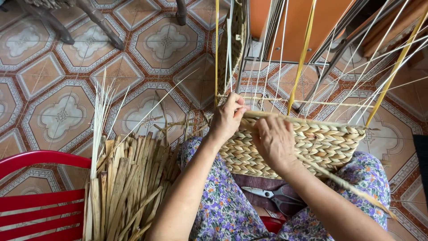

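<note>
Resting across the person's lap, a half-woven basket [312,143] of braided pale straw sits against the floral-print dress [223,205], its thin upright stakes [276,58] rising toward the top of the view with two yellow strips [303,53] among them. The left hand [228,118] is closed at the basket's upper rim, fingers pinched on a straw strand [249,112] where the braid ends. The right hand [273,140] lies curled over the front of the weave just beside it, fingers bent onto the same strand; a long twisted straw cord [347,185] trails from under it down across the right forearm. A pair of scissors [274,195] lies on the lap below the basket. To the left, a bundle of dried flat reeds [125,187] stands beside a red plastic chair [40,196]. Patterned floor tiles [62,111] lie beyond.
</note>
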